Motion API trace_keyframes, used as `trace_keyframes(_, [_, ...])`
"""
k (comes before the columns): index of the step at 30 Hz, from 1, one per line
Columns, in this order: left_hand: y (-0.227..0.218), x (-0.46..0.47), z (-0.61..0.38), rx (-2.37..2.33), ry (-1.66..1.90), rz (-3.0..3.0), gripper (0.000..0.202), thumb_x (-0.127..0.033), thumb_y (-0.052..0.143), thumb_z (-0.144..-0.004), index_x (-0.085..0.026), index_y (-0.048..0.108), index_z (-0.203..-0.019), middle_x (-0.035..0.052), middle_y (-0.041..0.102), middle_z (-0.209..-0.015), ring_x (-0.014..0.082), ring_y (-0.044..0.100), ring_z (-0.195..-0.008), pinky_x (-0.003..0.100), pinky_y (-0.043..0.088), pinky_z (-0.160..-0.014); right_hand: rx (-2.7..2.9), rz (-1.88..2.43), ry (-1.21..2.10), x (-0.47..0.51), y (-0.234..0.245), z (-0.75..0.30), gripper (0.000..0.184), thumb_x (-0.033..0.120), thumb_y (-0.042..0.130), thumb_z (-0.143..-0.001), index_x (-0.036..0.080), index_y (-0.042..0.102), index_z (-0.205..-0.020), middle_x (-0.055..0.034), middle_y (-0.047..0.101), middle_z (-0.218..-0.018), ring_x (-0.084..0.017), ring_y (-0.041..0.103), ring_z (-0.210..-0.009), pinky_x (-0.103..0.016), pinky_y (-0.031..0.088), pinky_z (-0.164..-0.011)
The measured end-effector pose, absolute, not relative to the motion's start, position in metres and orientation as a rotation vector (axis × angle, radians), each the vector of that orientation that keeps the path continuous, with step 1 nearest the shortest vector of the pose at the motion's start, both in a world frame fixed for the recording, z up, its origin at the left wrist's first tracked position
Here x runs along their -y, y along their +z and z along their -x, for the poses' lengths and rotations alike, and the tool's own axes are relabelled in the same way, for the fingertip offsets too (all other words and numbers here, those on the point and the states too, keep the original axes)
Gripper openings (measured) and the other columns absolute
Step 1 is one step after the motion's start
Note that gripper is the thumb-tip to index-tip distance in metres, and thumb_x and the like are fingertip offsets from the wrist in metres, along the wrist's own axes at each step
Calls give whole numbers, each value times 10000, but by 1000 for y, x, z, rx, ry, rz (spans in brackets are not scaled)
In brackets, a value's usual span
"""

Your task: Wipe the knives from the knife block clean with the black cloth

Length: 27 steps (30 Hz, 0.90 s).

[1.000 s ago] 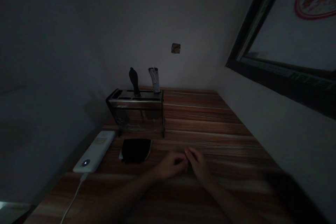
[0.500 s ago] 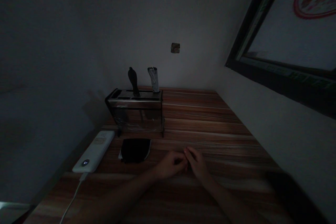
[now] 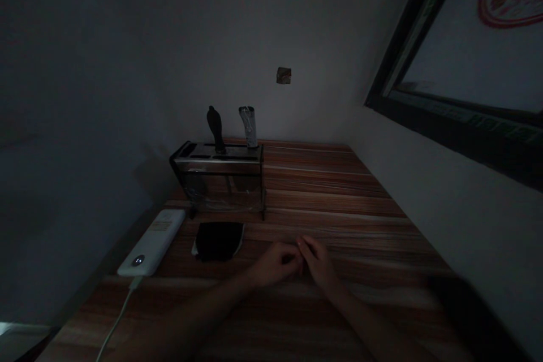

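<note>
The scene is very dark. My left hand [image 3: 275, 263] and my right hand [image 3: 319, 264] rest together on the wooden tabletop [image 3: 331, 203], fingertips touching near the middle. Both have curled fingers; whether anything small lies between them is hidden by the gloom. A black pouch [image 3: 218, 240] lies just left of my left hand. Further left lies a white power bank [image 3: 153, 242] with a lit button and a white cable [image 3: 115, 319] running toward me.
A clear knife block [image 3: 220, 178] with two handles sticking up stands at the back left against the wall. A dark-framed picture [image 3: 466, 62] hangs on the right wall. A dark shape [image 3: 475, 317] sits at the near right.
Nothing on the table has moved and my hands stay together; only the view has shifted very slightly.
</note>
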State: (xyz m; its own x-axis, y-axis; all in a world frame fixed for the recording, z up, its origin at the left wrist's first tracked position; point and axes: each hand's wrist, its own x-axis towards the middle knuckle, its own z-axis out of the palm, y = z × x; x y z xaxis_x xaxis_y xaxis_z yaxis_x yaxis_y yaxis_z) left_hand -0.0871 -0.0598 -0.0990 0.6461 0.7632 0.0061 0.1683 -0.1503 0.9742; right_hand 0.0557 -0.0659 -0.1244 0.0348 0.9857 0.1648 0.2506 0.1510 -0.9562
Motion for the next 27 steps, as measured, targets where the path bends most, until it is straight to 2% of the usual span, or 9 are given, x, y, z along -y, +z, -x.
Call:
trace_keyframes(3, [-99, 60, 87, -776, 617, -1680, 308, -331, 460, -828, -114, 566, -637, -33, 470, -520, 64, 415, -479, 166, 327, -489, 1434, 1291, 923, 66, -124, -55, 419, 555, 501, -765, 178, 614, -621, -16, 600, -609, -165, 548, -619, -251, 446, -598])
trace_keyframes(7, [-99, 60, 87, -791, 612, -1668, 311, -343, 470, -820, -114, 571, -635, -29, 479, -531, 67, 420, -492, 169, 336, -502, 1392, 1318, 906, 66, -122, -55, 413, 571, 522, -738, 180, 645, -695, -40, 644, -691, -196, 582, -691, -276, 460, -652])
trace_keyframes(15, [-102, 59, 88, -768, 614, -1656, 308, -352, 479, -814, -117, 571, -638, -31, 470, -523, 66, 411, -483, 168, 331, -491, 1399, 1329, 939, 67, -122, -56, 424, 572, 512, -743, 174, 656, -724, -49, 651, -704, -206, 590, -702, -294, 468, -659])
trace_keyframes(22, [-100, 60, 87, -778, 633, -1683, 302, -326, 473, -818, -114, 569, -625, -31, 465, -524, 62, 395, -475, 168, 319, -488, 1451, 1321, 893, 68, -120, -56, 399, 545, 498, -770, 191, 639, -652, -29, 621, -637, -189, 567, -650, -272, 461, -614])
trace_keyframes(27, [-98, 60, 87, -777, 629, -1692, 310, -334, 463, -823, -117, 567, -628, -30, 469, -522, 67, 414, -489, 171, 333, -507, 1429, 1334, 907, 67, -122, -56, 419, 563, 505, -753, 177, 649, -678, -41, 639, -680, -201, 580, -694, -289, 466, -661])
